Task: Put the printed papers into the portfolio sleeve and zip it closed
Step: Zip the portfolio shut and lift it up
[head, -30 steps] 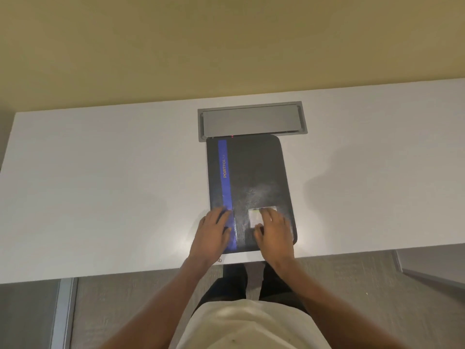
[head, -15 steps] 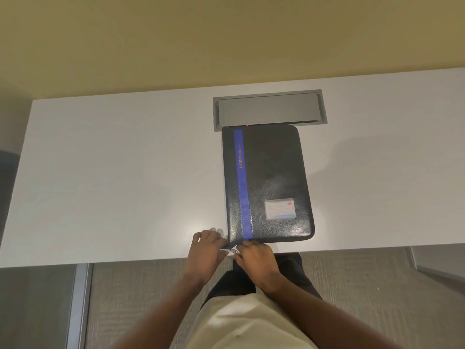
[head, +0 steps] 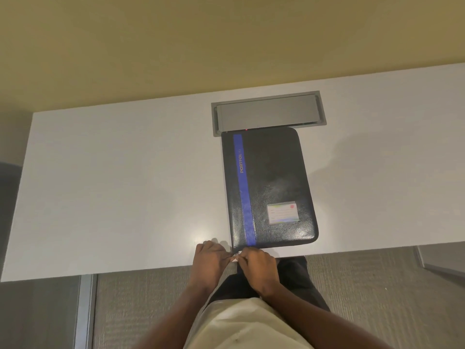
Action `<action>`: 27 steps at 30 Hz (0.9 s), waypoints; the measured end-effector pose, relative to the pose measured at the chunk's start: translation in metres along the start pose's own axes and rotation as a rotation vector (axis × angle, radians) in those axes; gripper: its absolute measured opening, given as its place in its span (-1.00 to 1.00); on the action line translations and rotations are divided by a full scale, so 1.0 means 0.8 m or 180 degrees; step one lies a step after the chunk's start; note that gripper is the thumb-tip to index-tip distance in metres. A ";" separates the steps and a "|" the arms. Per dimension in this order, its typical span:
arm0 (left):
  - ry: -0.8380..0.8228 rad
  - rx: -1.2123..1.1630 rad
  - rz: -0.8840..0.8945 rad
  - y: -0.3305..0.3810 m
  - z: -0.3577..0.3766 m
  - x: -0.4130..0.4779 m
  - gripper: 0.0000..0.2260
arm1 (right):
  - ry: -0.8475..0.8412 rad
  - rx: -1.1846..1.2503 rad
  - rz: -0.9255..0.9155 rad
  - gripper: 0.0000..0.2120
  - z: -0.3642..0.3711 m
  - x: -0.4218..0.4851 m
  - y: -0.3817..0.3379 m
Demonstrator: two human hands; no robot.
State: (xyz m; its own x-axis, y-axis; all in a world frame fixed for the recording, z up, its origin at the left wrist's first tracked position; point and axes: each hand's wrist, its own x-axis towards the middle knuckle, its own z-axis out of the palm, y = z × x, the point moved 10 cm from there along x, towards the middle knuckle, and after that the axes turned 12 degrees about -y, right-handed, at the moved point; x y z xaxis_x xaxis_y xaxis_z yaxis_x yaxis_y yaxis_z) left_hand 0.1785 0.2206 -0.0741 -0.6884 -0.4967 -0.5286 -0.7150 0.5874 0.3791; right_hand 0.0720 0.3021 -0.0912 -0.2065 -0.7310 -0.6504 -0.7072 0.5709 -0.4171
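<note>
A black portfolio sleeve (head: pixel 274 182) with a blue stripe and a small name card lies closed and flat on the white desk (head: pixel 113 185). Its near edge sits close to the desk's front edge. My left hand (head: pixel 210 259) rests at the sleeve's near left corner, fingers curled by the zipper end. My right hand (head: pixel 256 267) is pressed against it, fingertips pinched on a small metal zipper pull (head: pixel 236 255). No printed papers are visible.
A grey cable hatch (head: pixel 268 113) is set into the desk just behind the sleeve. A yellow wall stands beyond the desk. Grey carpet and a metal desk leg (head: pixel 85 311) lie below the front edge.
Both hands slid off the top of the sleeve to its near left corner and came together on the zipper pull. The view shifted, so the sleeve sits further right.
</note>
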 end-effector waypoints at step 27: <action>0.0599 0.0197 0.0355 0.024 -0.034 0.001 -0.75 | 0.0809 0.0382 0.1141 -0.78 -0.137 -0.067 0.245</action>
State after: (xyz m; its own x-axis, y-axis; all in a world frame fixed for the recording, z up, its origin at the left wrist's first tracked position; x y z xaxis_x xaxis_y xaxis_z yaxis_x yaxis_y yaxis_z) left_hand 0.1606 0.2140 -0.0465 -0.7774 -0.5336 -0.3329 -0.6284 0.6804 0.3769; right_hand -0.1297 0.4121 -0.0687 -0.5940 -0.5392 -0.5970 -0.4805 0.8330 -0.2742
